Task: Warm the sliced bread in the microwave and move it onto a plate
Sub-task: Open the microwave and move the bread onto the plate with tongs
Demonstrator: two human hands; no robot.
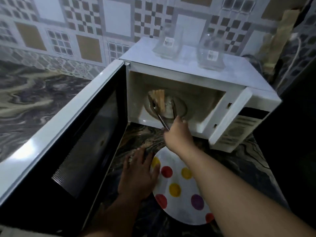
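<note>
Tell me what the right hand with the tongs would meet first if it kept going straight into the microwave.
The right hand aims the tongs into the open microwave. Their tips already flank the sliced bread on the glass dish, so the bread probably comes first, though depth is hard to judge here.

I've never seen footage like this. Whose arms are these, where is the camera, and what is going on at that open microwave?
There is no machine here: a person wears a wide-angle camera on the head, so you look down along their own arms. The white microwave stands on a marbled counter, its door swung open to the left. The right hand holds metal tongs that reach inside, their tips either side of the sliced bread on the glass turntable. The left hand rests flat on the edge of a white plate with coloured dots, which has no bread on it yet. Two clear glass vessels stand on top of the microwave.
</note>
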